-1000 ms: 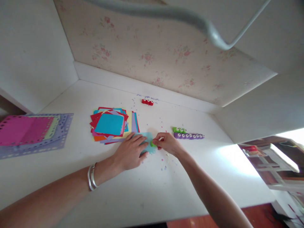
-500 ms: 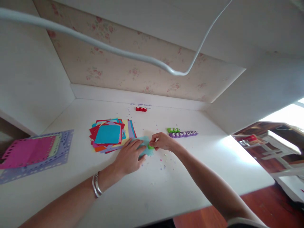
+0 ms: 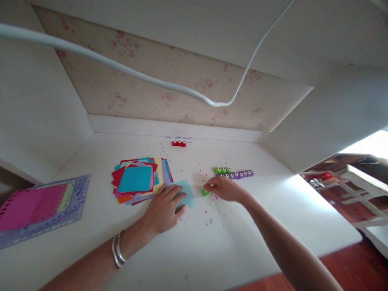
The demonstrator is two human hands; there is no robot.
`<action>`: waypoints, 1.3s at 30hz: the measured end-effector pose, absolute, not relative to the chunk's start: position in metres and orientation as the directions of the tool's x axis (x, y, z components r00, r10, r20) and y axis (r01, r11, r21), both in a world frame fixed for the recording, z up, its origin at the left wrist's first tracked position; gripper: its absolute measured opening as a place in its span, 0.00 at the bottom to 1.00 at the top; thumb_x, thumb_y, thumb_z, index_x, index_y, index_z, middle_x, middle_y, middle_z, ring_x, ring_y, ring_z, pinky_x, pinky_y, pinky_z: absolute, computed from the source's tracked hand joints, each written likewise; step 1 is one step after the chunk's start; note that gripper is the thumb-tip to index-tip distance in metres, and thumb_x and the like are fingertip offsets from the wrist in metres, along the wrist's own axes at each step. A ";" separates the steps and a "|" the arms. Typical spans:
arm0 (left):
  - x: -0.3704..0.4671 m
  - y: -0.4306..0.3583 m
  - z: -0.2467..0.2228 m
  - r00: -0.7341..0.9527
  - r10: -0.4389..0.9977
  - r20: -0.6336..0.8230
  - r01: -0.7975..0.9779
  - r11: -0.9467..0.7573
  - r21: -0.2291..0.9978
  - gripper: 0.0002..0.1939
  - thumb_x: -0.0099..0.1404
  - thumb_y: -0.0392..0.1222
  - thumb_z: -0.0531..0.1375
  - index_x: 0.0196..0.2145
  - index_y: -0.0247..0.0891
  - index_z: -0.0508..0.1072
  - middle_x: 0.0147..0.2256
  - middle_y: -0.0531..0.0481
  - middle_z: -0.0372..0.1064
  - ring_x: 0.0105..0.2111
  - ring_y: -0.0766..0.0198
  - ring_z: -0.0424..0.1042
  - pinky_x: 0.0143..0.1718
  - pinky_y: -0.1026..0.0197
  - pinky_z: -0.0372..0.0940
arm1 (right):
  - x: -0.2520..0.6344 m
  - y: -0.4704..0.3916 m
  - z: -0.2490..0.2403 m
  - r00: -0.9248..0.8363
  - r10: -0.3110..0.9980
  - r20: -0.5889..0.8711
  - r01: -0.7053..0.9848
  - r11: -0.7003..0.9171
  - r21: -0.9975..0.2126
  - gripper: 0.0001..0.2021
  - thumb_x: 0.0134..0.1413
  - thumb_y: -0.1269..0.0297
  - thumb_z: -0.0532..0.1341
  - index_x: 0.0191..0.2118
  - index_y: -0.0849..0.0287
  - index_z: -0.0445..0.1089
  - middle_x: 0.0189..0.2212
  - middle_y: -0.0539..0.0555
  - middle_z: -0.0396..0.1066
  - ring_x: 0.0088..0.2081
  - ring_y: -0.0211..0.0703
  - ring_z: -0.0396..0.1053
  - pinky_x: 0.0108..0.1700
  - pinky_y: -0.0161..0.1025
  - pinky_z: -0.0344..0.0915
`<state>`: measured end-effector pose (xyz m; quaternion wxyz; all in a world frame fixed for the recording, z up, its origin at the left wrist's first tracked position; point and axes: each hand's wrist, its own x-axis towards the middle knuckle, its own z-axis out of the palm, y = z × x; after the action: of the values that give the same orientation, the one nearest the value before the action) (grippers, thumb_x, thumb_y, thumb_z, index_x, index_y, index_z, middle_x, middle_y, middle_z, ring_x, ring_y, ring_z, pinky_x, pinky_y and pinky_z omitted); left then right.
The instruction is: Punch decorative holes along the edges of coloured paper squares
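Note:
My left hand (image 3: pixel 166 206) lies with its fingers spread over a light blue paper sheet (image 3: pixel 185 194), pressing it on the white table. Just right of the sheet, my right hand (image 3: pixel 222 188) has its fingertips closed on a small green punch (image 3: pixel 205 192), which is apart from the paper. Beyond that hand are a row of green punches (image 3: pixel 222 170) and a longer row of purple punches (image 3: pixel 241 174), partly hidden by the hand. A stack of coloured paper squares (image 3: pixel 136 179) sits left of the sheet.
Three red punches (image 3: pixel 179 143) stand near the back wall. Pink and purple sheets with punched edges (image 3: pixel 33 206) lie at the far left. Small paper bits (image 3: pixel 209 221) are scattered on the table (image 3: pixel 182 258). A white cable (image 3: pixel 136 72) hangs across the view.
My right hand has moved right with the green punch, away from the light blue sheet's edge. My left hand stays on the sheet. The camera view has shifted slightly.

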<state>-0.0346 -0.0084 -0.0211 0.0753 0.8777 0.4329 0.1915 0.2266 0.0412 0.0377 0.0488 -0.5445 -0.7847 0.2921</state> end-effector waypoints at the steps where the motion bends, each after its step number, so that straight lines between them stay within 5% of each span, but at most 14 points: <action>1: -0.034 -0.008 -0.021 0.552 0.789 0.271 0.730 -0.614 0.301 0.17 0.68 0.49 0.55 0.51 0.44 0.72 0.56 0.46 0.67 0.58 0.53 0.62 0.63 0.45 0.48 | 0.228 0.038 0.039 -0.397 0.896 -0.201 0.833 0.260 -0.488 0.13 0.59 0.62 0.57 0.38 0.55 0.79 0.33 0.53 0.79 0.32 0.42 0.74 0.35 0.36 0.65; 8: -0.034 -0.007 -0.024 0.560 0.771 0.304 0.724 -0.633 0.274 0.16 0.69 0.47 0.55 0.51 0.44 0.73 0.55 0.47 0.67 0.57 0.54 0.63 0.63 0.45 0.50 | 0.229 0.018 0.031 -0.361 0.932 -0.042 0.838 0.305 -0.453 0.11 0.57 0.63 0.59 0.40 0.54 0.79 0.34 0.54 0.79 0.32 0.44 0.74 0.37 0.40 0.66; 14: -0.034 -0.002 -0.032 0.566 0.752 0.338 0.721 -0.650 0.240 0.16 0.71 0.46 0.53 0.51 0.42 0.72 0.55 0.46 0.68 0.57 0.55 0.64 0.62 0.45 0.52 | 0.281 0.032 0.034 -0.221 0.969 -0.110 0.583 0.041 -0.811 0.11 0.50 0.61 0.65 0.40 0.52 0.79 0.33 0.51 0.80 0.35 0.46 0.76 0.37 0.41 0.72; 18: -0.034 0.000 -0.035 0.573 0.744 0.343 0.713 -0.660 0.239 0.16 0.70 0.46 0.53 0.52 0.42 0.72 0.55 0.47 0.68 0.56 0.55 0.65 0.62 0.45 0.53 | 0.329 0.054 0.044 -0.022 1.000 -0.013 0.503 -0.001 -0.864 0.14 0.46 0.59 0.67 0.41 0.56 0.78 0.36 0.54 0.80 0.37 0.47 0.77 0.40 0.42 0.73; 22: -0.033 0.000 -0.034 0.571 0.745 0.346 0.717 -0.657 0.232 0.16 0.71 0.46 0.53 0.51 0.43 0.72 0.55 0.47 0.68 0.56 0.55 0.65 0.61 0.45 0.54 | 0.360 0.081 0.050 0.125 0.987 0.096 0.725 -0.025 -0.688 0.12 0.47 0.60 0.65 0.39 0.57 0.78 0.33 0.54 0.80 0.35 0.47 0.78 0.35 0.38 0.72; 28: -0.032 0.000 -0.033 0.569 0.748 0.341 0.726 -0.652 0.218 0.16 0.71 0.46 0.53 0.52 0.43 0.72 0.54 0.47 0.68 0.56 0.55 0.65 0.61 0.44 0.55 | 0.361 0.109 0.041 -0.030 0.999 0.018 0.965 0.034 -0.260 0.08 0.48 0.65 0.63 0.34 0.53 0.79 0.29 0.49 0.80 0.35 0.44 0.78 0.39 0.35 0.69; 39: -0.032 -0.001 -0.032 0.566 0.752 0.338 0.721 -0.650 0.240 0.15 0.70 0.45 0.53 0.51 0.42 0.72 0.54 0.46 0.68 0.56 0.54 0.65 0.61 0.44 0.55 | 0.356 0.121 0.038 -0.102 0.991 -0.081 0.989 0.093 -0.113 0.09 0.45 0.67 0.63 0.32 0.49 0.81 0.30 0.46 0.80 0.35 0.45 0.78 0.39 0.36 0.69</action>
<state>-0.0320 -0.0011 -0.0317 0.0372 0.8840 0.4165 0.2089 0.3560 0.1212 0.0379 0.0080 -0.6700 -0.7391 0.0694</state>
